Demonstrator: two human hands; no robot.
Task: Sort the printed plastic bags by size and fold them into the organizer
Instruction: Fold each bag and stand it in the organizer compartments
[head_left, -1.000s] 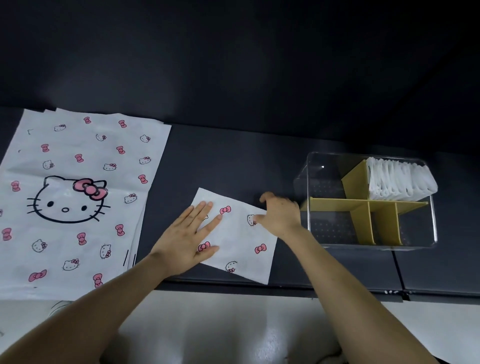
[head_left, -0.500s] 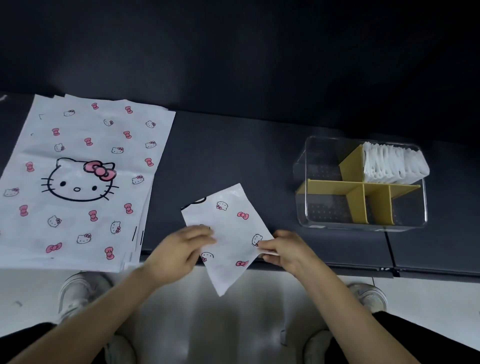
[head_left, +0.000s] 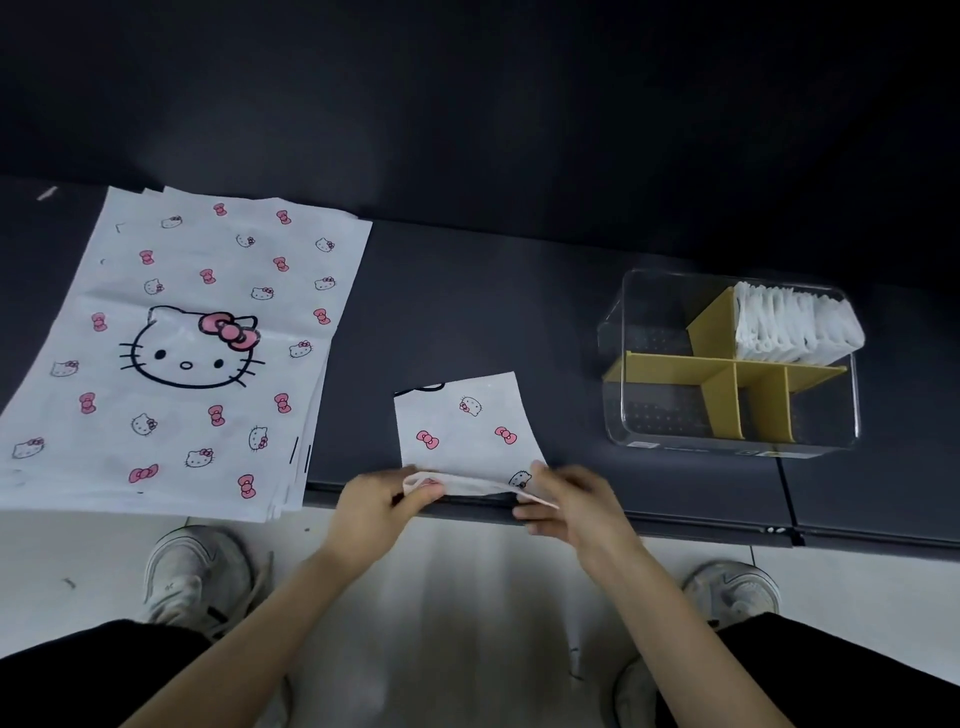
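Squared up from its earlier slant, the small folded bag (head_left: 462, 431), thin glossy white plastic printed with pink bows, lies flat at the near edge of the dark table (head_left: 467, 312). The left hand (head_left: 379, 501) and right hand (head_left: 571, 501) each pinch a near corner, lifting that edge. The larger bags (head_left: 182, 353) are stacked well to the left. The clear organizer (head_left: 649, 415) with yellow dividers sits to the right.
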